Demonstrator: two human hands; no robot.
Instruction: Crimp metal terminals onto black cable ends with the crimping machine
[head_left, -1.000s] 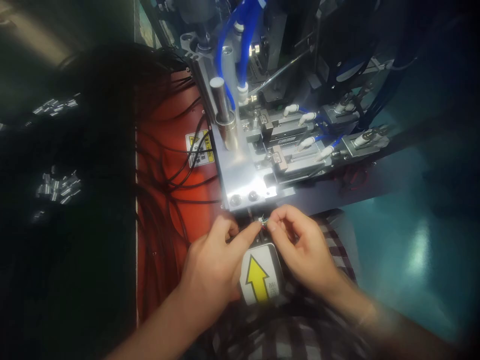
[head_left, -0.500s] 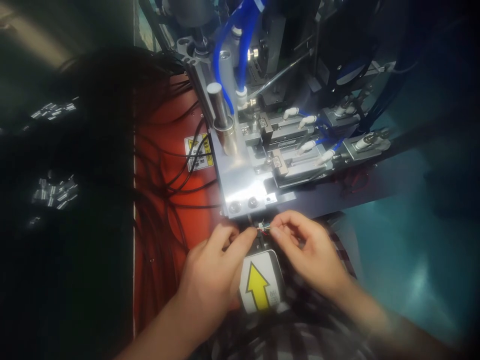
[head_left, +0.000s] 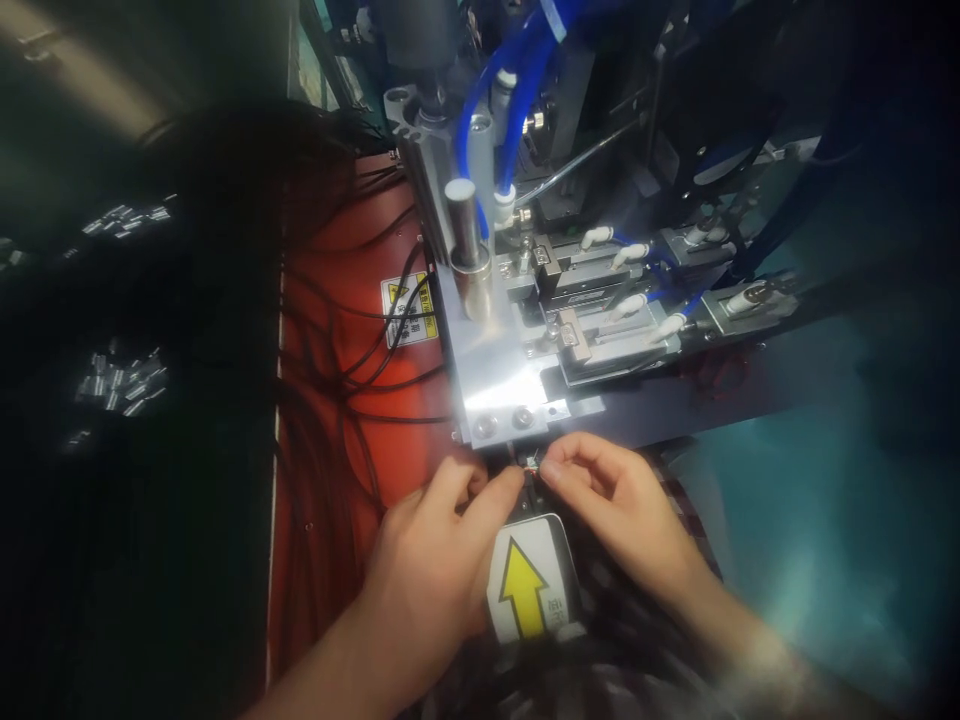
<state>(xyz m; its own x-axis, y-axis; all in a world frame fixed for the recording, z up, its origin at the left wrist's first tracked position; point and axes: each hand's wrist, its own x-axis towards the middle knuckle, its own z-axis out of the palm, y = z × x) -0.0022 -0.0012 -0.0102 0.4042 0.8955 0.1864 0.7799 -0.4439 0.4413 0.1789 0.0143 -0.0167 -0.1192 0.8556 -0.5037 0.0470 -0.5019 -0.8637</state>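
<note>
My left hand (head_left: pixel 442 545) is closed in a pinch, with thumb and forefinger meeting just below the front edge of the machine's metal plate (head_left: pixel 495 375). Opposite it, my right hand (head_left: pixel 619 505) pinches from the right. Between the two sets of fingertips a few thin coloured wires (head_left: pixel 532 466) show, some whitish and some reddish. Their ends go into the fingers, and the rest of them is hidden. Right below the fingertips is a white label with a yellow arrow (head_left: pixel 523 585), pointing toward the machine.
Metal cylinders with blue air hoses (head_left: pixel 521 110) and white fittings (head_left: pixel 630 305) stand ahead. Black cables (head_left: pixel 360 385) run over the red surface (head_left: pixel 360 240) at left, by a warning sticker (head_left: pixel 409 310). Small shiny metal pieces (head_left: pixel 124 380) lie in heaps on the dark surface.
The view has shifted slightly, so the machine appears further right and lower. My fingertips are closer together, and less of the wires shows between them.
</note>
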